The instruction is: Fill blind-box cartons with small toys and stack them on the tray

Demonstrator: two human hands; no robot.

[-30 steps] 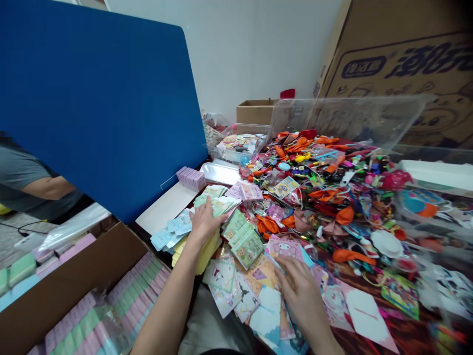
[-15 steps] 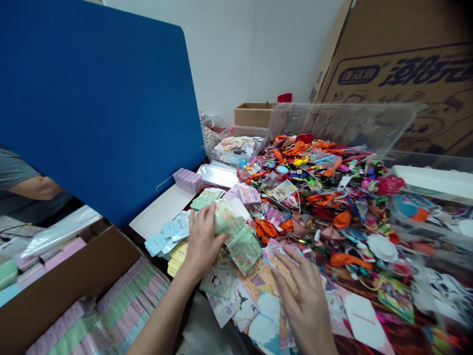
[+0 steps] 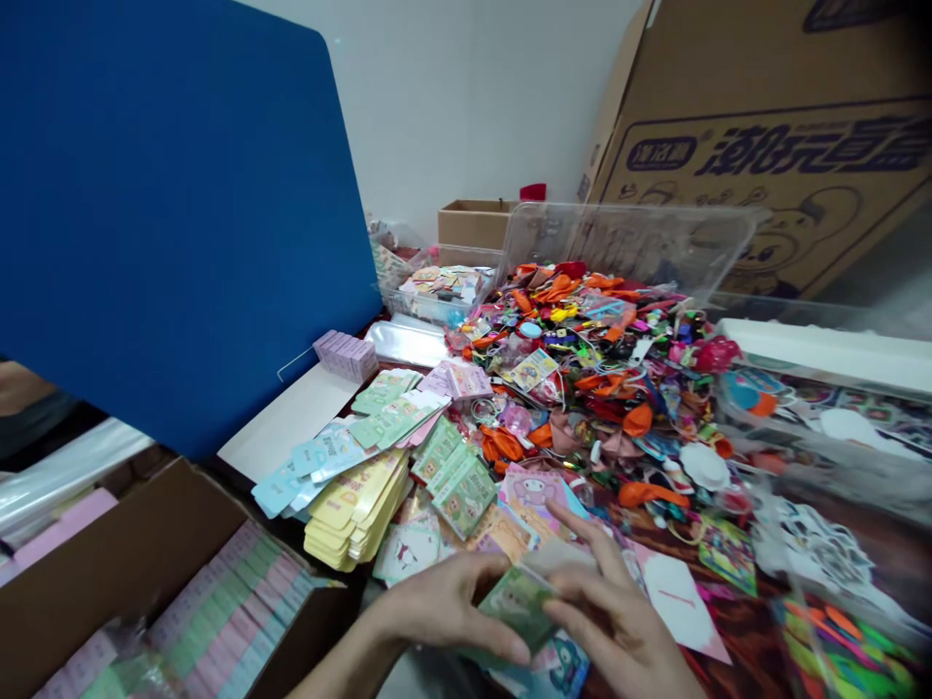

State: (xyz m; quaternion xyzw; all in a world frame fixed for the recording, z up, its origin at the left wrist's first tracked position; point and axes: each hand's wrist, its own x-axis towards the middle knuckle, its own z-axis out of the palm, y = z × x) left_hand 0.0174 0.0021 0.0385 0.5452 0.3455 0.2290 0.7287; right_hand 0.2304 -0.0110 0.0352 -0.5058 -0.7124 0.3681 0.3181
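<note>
Low in the middle, my left hand (image 3: pixel 455 607) is closed around a small green printed paper box (image 3: pixel 518 604), thumb along its near side. My right hand (image 3: pixel 618 616) pinches the same box at its right edge; a pale, blurred flap shows above the fingers. Just beyond lie several green printed boxes (image 3: pixel 462 485). To the left are a stack of flat yellow boxes (image 3: pixel 356 510), light blue ones (image 3: pixel 324 454) and more flat green ones (image 3: pixel 400 417). Printed cards (image 3: pixel 408 549) spread beneath and around my hands.
A large heap of small toys and balloons (image 3: pixel 582 359) fills the table's middle right, with clear plastic bins (image 3: pixel 822 427) beyond. An open carton (image 3: pixel 211 495) of packed coloured boxes stands lower left. A blue panel (image 3: pixel 175 194) rises behind it. A big cardboard box (image 3: pixel 699 214) leans at the back.
My left hand has come down toward me from the pile with a green box. My right hand has moved in from the cards to meet it. The view has shifted right.
</note>
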